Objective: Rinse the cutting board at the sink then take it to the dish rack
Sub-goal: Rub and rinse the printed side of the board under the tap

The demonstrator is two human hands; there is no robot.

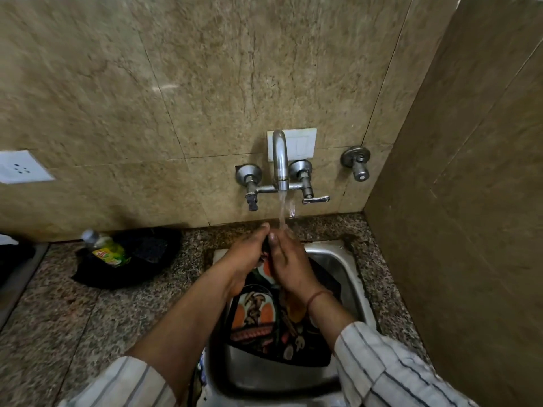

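Cutting board [258, 315] stands tilted in the steel sink [346, 268] at six o'clock of the view, a dark slab printed with mushrooms and orange slices, its top end up under my hands and its lower edge down in the basin. I judge this the rinsing step, near its start: water runs from the tap [280, 160] at twelve o'clock from the board and lands at my fingertips, so most of the printed face looks unwashed.

Behind it all, the wall is glossy, mottled tan stone; the counter [73, 318] is speckled granite, rough to the eye.

My left hand [249, 254] curls around the board's top edge from nine o'clock, gripping it. My right hand [289, 268] presses in from three o'clock with the thumb up against the same edge; whether it clamps the board or only rubs it, I cannot tell.

At nine o'clock from the sink a green soap bottle [107, 249] lies on a black cloth [141, 259].

Next I would need to slide the stream down the face, turn the board, then lift it clear; wet, it will likely be slick. No dish rack is in view.
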